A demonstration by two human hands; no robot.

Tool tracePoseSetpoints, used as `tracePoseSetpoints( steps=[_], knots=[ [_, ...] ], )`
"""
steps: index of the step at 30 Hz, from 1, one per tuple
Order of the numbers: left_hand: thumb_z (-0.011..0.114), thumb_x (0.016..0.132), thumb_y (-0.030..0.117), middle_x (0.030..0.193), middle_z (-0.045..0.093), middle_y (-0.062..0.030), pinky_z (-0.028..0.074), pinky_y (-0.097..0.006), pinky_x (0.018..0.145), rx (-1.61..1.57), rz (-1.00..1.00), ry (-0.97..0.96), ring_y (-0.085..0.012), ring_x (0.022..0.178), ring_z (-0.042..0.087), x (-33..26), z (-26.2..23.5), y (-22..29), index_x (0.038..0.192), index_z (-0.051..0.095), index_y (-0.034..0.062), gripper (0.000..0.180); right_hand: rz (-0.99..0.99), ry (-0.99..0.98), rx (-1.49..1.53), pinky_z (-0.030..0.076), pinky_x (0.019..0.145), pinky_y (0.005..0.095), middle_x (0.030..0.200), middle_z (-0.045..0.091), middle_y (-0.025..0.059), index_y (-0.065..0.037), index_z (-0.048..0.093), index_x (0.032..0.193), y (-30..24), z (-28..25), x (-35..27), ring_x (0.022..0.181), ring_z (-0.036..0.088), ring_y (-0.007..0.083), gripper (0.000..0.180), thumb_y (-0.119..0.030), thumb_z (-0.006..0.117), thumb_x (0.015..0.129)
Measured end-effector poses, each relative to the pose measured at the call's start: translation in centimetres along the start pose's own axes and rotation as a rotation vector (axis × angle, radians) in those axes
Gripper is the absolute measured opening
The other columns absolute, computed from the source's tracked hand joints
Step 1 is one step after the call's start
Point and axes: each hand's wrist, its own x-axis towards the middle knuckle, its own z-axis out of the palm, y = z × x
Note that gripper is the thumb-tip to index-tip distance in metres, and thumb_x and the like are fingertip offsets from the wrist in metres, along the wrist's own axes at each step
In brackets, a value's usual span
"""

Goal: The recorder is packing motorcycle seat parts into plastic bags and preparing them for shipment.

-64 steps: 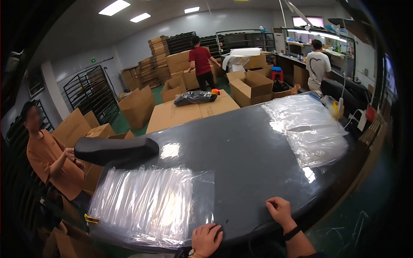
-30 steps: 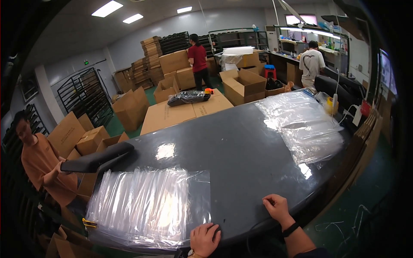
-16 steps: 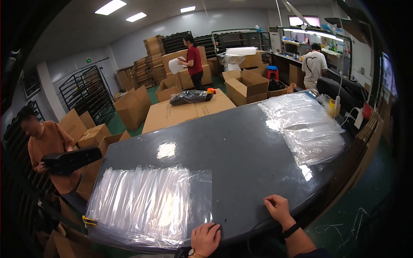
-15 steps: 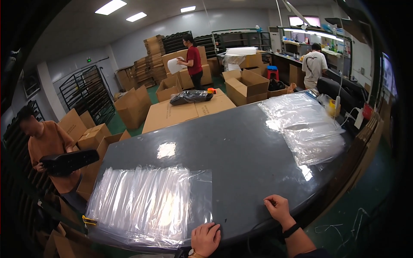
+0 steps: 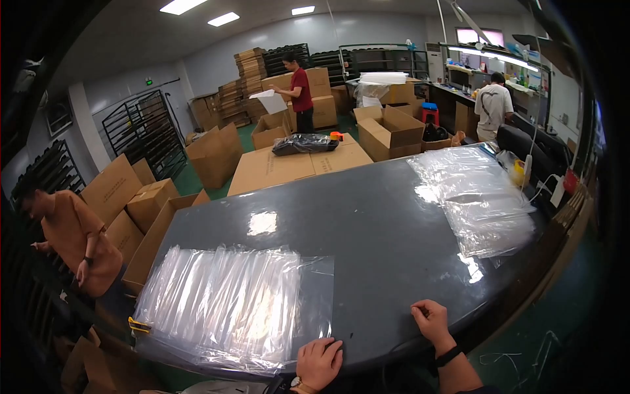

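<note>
My left hand (image 5: pixel 319 363) lies flat at the near edge of the dark grey table (image 5: pixel 367 262), fingers stretched out, a watch on its wrist. It is beside the lower right corner of a spread stack of clear plastic bags (image 5: pixel 223 302). Loosely curled, my right hand (image 5: pixel 431 320) rests near the table's front edge further right, with nothing visible in its fingers and a black band on the wrist. At the stack's lower left corner is a yellow-and-black cutter (image 5: pixel 139 324). A second pile of clear plastic bags (image 5: pixel 476 197) covers the table's far right.
Beyond the table, a black wrapped item (image 5: pixel 305 144) and an orange tape dispenser (image 5: pixel 336 136) sit on a cardboard box (image 5: pixel 269 172). Open cartons (image 5: pixel 390 130) stand around. One person (image 5: pixel 82 243) is at left, another (image 5: pixel 300 92) behind, a third (image 5: pixel 493 108) at a bench.
The person at left no longer holds the long black item and has turned toward the rack. The whole view has shifted slightly; my hands keep their places on the table.
</note>
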Motion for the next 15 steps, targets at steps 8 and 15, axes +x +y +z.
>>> tracePoseSetpoints(
  steps=[8,15],
  knots=[
    [0.067,0.082,0.019,0.106,0.062,-0.0061,0.043,-0.041,0.085,0.001,0.009,0.014,-0.0270,0.100,0.058,0.19,-0.08,0.17,0.104,0.067,0.0137,0.023,-0.018,-0.016,-0.027,0.051,0.062,0.0228,0.074,0.068,0.0054,0.002,0.067,0.088,-0.14,-0.13,0.08,0.067,0.064,0.0094,0.005,-0.002,0.065,0.086],
    [0.066,0.082,0.020,0.106,0.062,-0.0060,0.043,-0.041,0.085,0.010,0.012,0.004,-0.0268,0.101,0.058,0.10,-0.10,0.05,0.104,0.067,0.0139,0.023,-0.035,0.016,-0.022,0.050,0.059,0.0250,0.074,0.066,0.0078,0.001,0.069,0.086,0.26,0.10,0.00,0.063,0.063,0.0125,0.006,-0.005,0.068,0.084]
  ],
)
